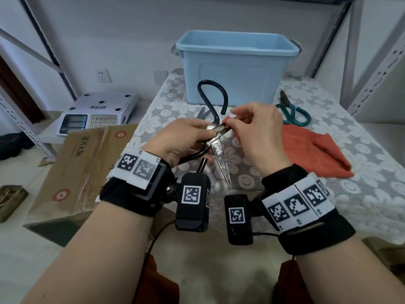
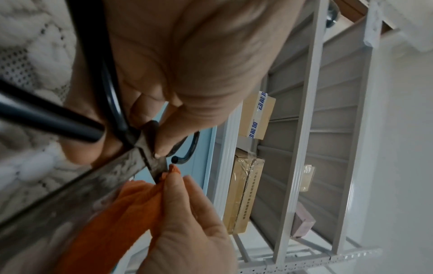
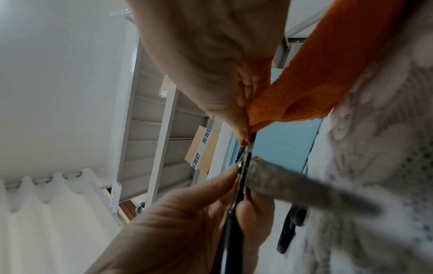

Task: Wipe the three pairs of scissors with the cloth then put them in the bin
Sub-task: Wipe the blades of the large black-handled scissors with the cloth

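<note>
Large black-handled scissors (image 1: 221, 163) are held spread above the lace-covered table (image 1: 363, 194). My left hand (image 1: 186, 137) grips them at the pivot, and one mottled blade points back toward me. My right hand (image 1: 256, 128) pinches a fold of the orange cloth (image 1: 311, 150) around the other blade; the rest of the cloth trails on the table to the right. In the left wrist view the cloth (image 2: 117, 213) wraps that blade (image 2: 93, 181). Teal-handled scissors (image 1: 293, 113) lie right of the light blue bin (image 1: 236, 66). Grey blade tips of a third pair (image 1: 202, 113) show behind my left hand.
An electronic scale (image 1: 96, 113) sits on a low shelf at the left, with a cardboard box (image 1: 83, 167) in front of it. Grey metal shelf uprights (image 1: 377, 75) stand right of the table. Taped cartons (image 2: 243, 194) sit on a shelf behind the bin.
</note>
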